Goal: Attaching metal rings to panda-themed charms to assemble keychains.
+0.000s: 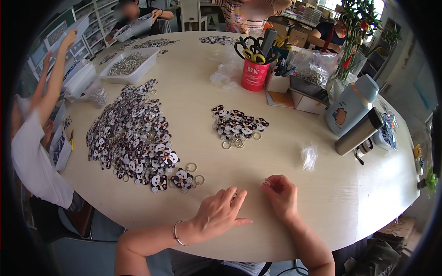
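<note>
My left hand (218, 213) hovers palm down near the table's front edge, fingers curled and thumb stretched out to the right. A small dark and white piece (234, 197) shows between its fingers, mostly hidden. Just to the right, my right hand (282, 195) pinches a small clear plastic bag (265, 181) with a bit of red on it. Left of my hands lie a loose panda keychain (182, 179) with metal rings and a large heap of panda charms (133, 133). A smaller pile of panda keychains (237, 123) lies ahead of my hands.
Clear plastic bags (309, 157) lie at right, before a blue bottle (352, 105) and a steel tumbler (360, 132). Farther back stand a red scissors holder (254, 76) and a white tray (142, 69) of metal rings. Other people sit around the table (193, 87).
</note>
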The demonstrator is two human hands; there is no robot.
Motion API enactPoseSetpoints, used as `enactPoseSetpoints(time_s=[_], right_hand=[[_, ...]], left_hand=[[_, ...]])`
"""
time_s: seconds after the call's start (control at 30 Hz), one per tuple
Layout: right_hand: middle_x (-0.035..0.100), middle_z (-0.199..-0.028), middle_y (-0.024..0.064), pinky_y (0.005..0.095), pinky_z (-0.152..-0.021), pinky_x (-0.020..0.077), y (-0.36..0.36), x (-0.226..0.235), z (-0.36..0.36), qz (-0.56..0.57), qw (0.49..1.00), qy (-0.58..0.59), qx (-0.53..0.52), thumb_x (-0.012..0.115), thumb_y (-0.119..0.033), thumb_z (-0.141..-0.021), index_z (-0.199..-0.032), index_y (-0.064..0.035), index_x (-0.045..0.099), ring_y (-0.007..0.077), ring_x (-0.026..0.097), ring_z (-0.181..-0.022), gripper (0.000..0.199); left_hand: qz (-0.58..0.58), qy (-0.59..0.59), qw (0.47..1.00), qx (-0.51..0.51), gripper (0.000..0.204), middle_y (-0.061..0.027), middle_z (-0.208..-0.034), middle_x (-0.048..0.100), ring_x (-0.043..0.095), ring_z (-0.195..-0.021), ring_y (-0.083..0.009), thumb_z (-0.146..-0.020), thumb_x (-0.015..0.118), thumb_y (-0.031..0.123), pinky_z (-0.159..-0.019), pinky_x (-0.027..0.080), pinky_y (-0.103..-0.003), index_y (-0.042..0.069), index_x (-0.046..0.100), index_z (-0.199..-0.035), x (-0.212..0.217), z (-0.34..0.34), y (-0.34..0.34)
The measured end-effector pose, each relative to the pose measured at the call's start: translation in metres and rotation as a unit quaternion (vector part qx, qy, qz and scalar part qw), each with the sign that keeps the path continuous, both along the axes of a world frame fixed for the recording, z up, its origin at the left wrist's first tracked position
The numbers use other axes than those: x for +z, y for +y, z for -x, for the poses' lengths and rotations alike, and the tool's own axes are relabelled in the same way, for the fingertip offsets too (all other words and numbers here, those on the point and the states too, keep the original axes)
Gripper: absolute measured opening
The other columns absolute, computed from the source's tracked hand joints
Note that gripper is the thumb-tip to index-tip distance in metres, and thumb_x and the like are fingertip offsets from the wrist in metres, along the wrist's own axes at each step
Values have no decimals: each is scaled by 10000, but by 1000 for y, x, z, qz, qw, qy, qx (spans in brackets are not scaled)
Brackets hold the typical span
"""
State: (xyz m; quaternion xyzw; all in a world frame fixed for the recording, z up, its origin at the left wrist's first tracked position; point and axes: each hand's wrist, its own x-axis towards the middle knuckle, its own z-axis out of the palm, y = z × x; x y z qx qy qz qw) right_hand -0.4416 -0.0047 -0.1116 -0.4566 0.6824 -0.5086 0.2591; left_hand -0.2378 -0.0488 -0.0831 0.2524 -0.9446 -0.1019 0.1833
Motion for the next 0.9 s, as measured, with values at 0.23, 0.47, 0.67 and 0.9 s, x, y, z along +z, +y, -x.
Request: enactPoseSetpoints(time_s=[0.23, 0.47, 0.67, 0.9], right_hand=[[670, -812, 22, 203, -661, 478, 1, 2, 8, -84, 975, -206, 8, 678, -64, -854, -950, 27, 663, 47, 580, -723, 133], [643, -794, 86, 259, -573, 505, 3, 4, -30, -4, 996, 79, 43, 696, -5, -783, -854, 18, 696, 166, 630, -678, 75], [577, -761, 31, 316, -495, 495, 3, -6, -40, 138, 915, 355, 134, 702, 40, -600, -957, -44, 665, 190, 588, -636, 369], [569, -760, 37, 312, -501, 490, 9, -8, -38, 157, 881, 393, 209, 703, 32, -554, -967, -8, 660, 185, 583, -640, 417]], left_hand=[[25, 52, 987, -150, 356, -72, -1094, 622, 604, -968, -236, -752, 737, 179, -794, 537, -313, 34, 656, -1067, -22, -12, -21], [114, 97, 978, -146, 225, -143, -946, 638, 606, -944, -242, -716, 614, 67, -764, 558, -273, -62, 666, -892, -39, -4, -4], [108, 86, 977, -161, 167, -138, -892, 620, 589, -916, -237, -681, 600, 94, -754, 549, -277, -29, 651, -782, -34, -5, -4], [23, 83, 982, -169, 93, -104, -822, 574, 557, -835, -219, -659, 598, 94, -711, 542, -266, 9, 615, -692, -36, -10, -2]])
